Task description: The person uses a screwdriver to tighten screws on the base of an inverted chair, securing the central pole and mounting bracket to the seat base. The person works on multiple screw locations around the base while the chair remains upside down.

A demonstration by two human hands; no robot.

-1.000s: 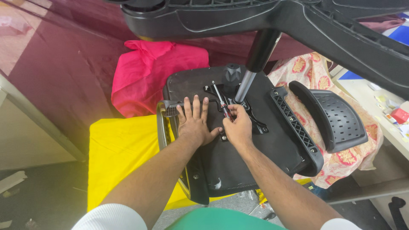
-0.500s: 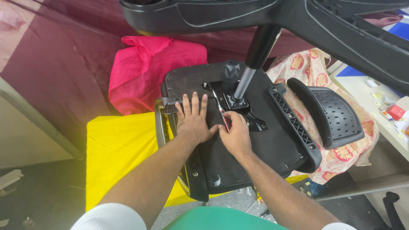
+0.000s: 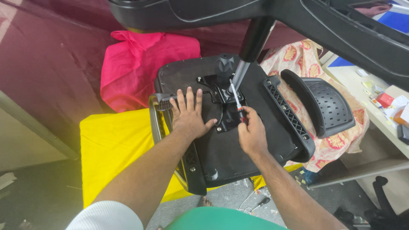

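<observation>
Fingers (image 3: 187, 99) of the left hand (image 3: 190, 118) were spread flat, palm down, on the underside of the upturned black chair seat (image 3: 255, 140), gripping nothing. Fingers (image 3: 246, 123) of the right hand (image 3: 252, 135) were curled closed around the red-and-black handle of a screwdriver (image 3: 237, 103), whose shaft slanted up toward the metal mechanism plate (image 3: 221, 96) at the seat's centre.

Head view: the seat lay upside down on a yellow cloth (image 3: 115, 149), with a pink cloth (image 3: 140, 64) just behind it. A gas cylinder (image 3: 251, 47) rose from the plate to the black chair base (image 3: 264, 17) across the top of the frame. One armrest (image 3: 324, 102) stood at the seat's right edge, over a floral cloth (image 3: 306, 59). A worktop (image 3: 383, 115) with small boxes sat at far right.
</observation>
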